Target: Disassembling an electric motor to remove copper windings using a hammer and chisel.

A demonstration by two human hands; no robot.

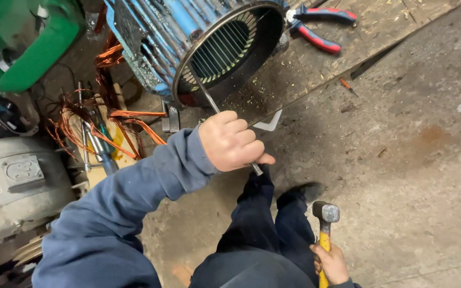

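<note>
- While the left hand (233, 141) is clenched round a thin steel rod (214, 109), the rod's far tip reaches into the open end of a blue motor stator housing (188, 37), against the slotted core (222, 45) near its lower rim; the near end juts out just below the fist
- Lower down, the right hand (331, 263) grips the yellow handle of a club hammer (325, 224), head up and well apart from the rod's end
- Stripped copper windings (110, 125) lie tangled to the left of the housing, beside a grey motor (14, 186) and a green casing (30, 42)
- Red-and-blue pliers (321, 26) rest on the worktop (316, 69) behind the housing, among wood chips
- Risks, as I judge them: the exposed rod end is short and sits right by the thumb, so a blow slightly off line could land on the fingers
- Held at a slant, the rod may skid off the laminations when struck and gouge the slots
- Sitting at the worktop's edge, the housing could shift or roll toward the legs under a hard hit
</note>
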